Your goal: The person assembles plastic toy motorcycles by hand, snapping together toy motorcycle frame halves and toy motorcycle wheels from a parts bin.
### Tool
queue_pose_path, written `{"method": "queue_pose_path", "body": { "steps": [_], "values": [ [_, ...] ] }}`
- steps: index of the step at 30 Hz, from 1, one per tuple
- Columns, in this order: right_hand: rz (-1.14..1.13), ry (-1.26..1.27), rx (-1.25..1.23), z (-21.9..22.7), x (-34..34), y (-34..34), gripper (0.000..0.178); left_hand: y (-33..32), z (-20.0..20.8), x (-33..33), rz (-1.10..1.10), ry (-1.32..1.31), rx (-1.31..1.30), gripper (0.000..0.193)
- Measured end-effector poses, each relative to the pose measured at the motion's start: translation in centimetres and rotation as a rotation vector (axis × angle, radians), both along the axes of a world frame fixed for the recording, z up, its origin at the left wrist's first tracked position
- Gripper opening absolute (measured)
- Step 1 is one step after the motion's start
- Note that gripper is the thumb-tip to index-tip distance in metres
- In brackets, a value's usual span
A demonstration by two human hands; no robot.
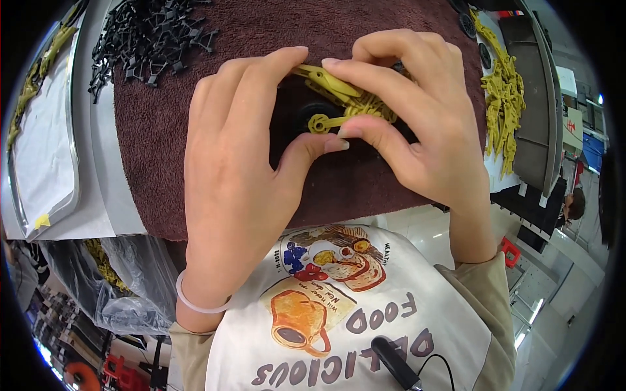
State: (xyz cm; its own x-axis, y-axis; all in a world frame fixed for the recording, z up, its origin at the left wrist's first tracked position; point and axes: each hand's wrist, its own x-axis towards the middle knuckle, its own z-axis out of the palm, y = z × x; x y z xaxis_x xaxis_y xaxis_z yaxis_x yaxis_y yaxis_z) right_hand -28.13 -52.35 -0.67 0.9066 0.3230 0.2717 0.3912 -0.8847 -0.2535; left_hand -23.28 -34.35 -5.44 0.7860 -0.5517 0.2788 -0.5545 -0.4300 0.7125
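Between my hands, above the brown towel, is a yellow plastic toy vehicle (336, 88) with a black wheel (314, 113). It looks like a toy motorcycle, though my fingers hide much of it. My right hand (427, 117) grips its right side, index finger on the top and thumb pressed on a yellow arm with a ringed end (319, 124). The fingers of my left hand (235, 130) curl round its left end. My left thumb reaches in just below the ringed end; I cannot tell whether it touches.
A brown towel (150, 163) covers the worktop. Small black plastic parts (153, 42) lie heaped at the far left. On the right are yellow parts (502, 98) and black wheels (467, 26), beside a dark tray (531, 85). A clear plastic bag (124, 287) hangs at the lower left.
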Motion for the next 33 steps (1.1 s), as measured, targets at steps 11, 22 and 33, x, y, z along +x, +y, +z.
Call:
{"method": "queue_pose_path", "body": {
  "steps": [11, 22, 33],
  "values": [
    [-0.11, 0.088, 0.005, -0.1, -0.5, 0.7, 0.04, 0.9, 0.1, 0.6, -0.07, -0.014, 0.015, 0.049],
    [-0.135, 0.098, -0.052, 0.1, -1.5, 0.2, 0.04, 0.0, 1.1, 0.5, -0.083, 0.031, -0.014, 0.03],
    [-0.101, 0.072, -0.06, 0.1, -2.3, -0.9, 0.04, -0.2, 1.6, 0.2, -0.058, 0.032, 0.019, 0.025]
  ]
}}
